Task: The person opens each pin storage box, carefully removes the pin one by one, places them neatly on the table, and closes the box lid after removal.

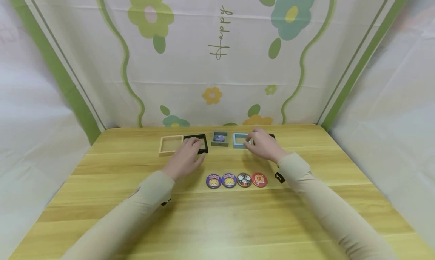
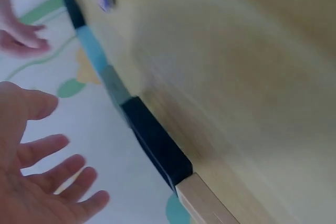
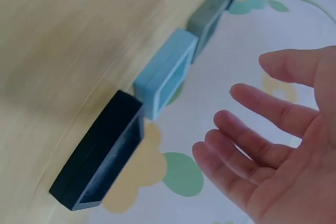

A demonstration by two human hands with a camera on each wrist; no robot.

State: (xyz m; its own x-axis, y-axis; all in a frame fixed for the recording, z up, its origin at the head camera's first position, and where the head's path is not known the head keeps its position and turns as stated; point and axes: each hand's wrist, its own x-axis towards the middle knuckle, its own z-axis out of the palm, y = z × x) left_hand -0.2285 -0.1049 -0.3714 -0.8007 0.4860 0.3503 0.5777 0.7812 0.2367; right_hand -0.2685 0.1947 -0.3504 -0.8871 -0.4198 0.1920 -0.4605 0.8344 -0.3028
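Note:
My left hand (image 1: 183, 160) hovers over the near side of a black frame (image 1: 203, 151), fingers spread and loosely bent, holding nothing. Left of that frame stands a beige frame (image 1: 168, 153). My right hand (image 1: 266, 146) hangs beside a light blue frame (image 1: 235, 142), partly covering a second black frame (image 3: 97, 153); its fingers are relaxed with nothing between them. Between the hands sits a small grey-green frame (image 1: 219, 144) with a dark blue-purple piece (image 1: 219, 138) inside. In the wrist views both palms face the row, apart from the frames.
Nearer the person, round badges lie in a row: two purple ones with yellow bears (image 1: 213, 181), a dark one (image 1: 244, 180) and a red one (image 1: 259, 180). The wooden table (image 1: 217, 222) ends at a flower-printed cloth (image 1: 190, 63) behind the frames, with cloth on both sides.

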